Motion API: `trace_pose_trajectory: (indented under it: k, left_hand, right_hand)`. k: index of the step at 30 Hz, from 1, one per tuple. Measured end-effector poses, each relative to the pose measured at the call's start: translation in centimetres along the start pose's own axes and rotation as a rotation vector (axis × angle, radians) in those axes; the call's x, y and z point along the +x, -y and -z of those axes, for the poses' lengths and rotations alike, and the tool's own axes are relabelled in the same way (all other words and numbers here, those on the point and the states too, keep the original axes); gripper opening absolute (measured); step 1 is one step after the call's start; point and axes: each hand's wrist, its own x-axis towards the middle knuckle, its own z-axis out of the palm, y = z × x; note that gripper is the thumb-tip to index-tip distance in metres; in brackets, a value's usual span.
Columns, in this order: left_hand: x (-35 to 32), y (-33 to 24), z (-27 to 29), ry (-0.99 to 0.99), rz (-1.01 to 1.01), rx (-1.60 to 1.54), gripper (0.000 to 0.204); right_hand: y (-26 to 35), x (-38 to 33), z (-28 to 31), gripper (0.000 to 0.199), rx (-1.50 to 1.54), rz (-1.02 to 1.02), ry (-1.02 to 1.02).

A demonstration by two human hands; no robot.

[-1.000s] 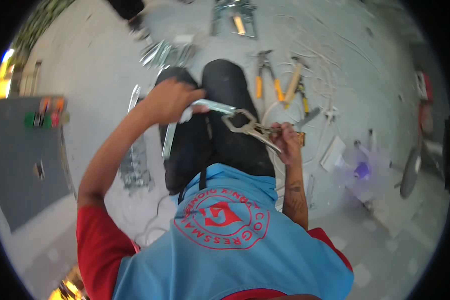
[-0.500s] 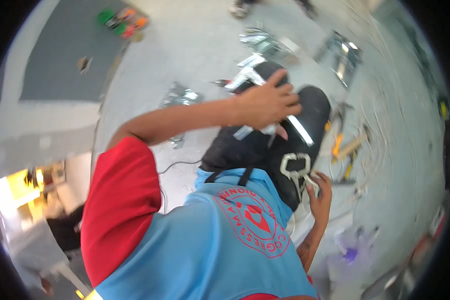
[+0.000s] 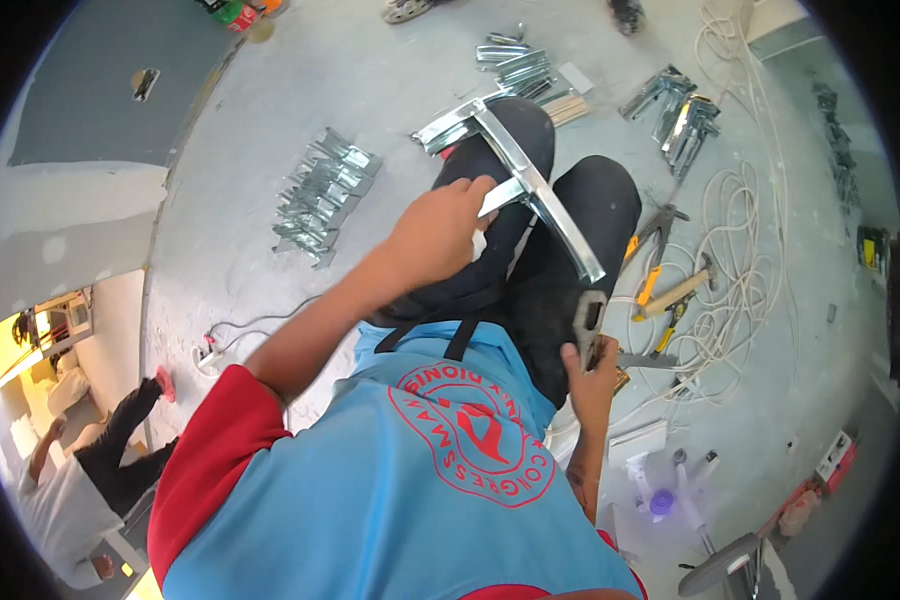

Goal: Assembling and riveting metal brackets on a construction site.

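Note:
My left hand (image 3: 445, 230) is closed on the short branch of a shiny metal bracket (image 3: 532, 180), made of bent galvanized channel pieces. The bracket lies over my knees, one leg pointing toward the far left and the other slanting down over my right thigh. By my right hip, my right hand (image 3: 592, 380) grips locking clamp pliers (image 3: 590, 312). Their grey jaw points up, apart from the bracket's lower end; the handles are mostly hidden by my fingers.
Galvanized pieces lie stacked on the floor at left (image 3: 325, 195); more metal brackets (image 3: 685, 120) lie far right. A hammer (image 3: 675, 295), yellow-handled snips (image 3: 655, 255) and coiled white cable (image 3: 740, 240) spread right of my legs. A person (image 3: 80, 480) is at lower left.
My left hand has moved left and down, now holding the bracket's branch instead of reaching over it. The clamp pliers have turned in my right hand, which has shifted slightly left.

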Motion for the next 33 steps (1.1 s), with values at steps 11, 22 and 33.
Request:
trace_pose_trajectory:
  k: [11,22,33]
  left_hand:
    - [5.0,-5.3,9.0,0.827,0.436,-1.205,0.046]
    - [5.2,-5.7,3.8,0.144,-0.19,-0.328,0.066]
    - [4.2,-11.3,7.9,0.499,-0.23,-0.449,0.06]
  right_hand:
    - [6.7,1.2,9.6,0.064,1.096,0.281,0.117]
    - [13.4,-0.6,13.6,0.039,0.552,0.496,-0.346]
    - [15.4,9.2,12.4,0.049,0.618,0.495,0.39]
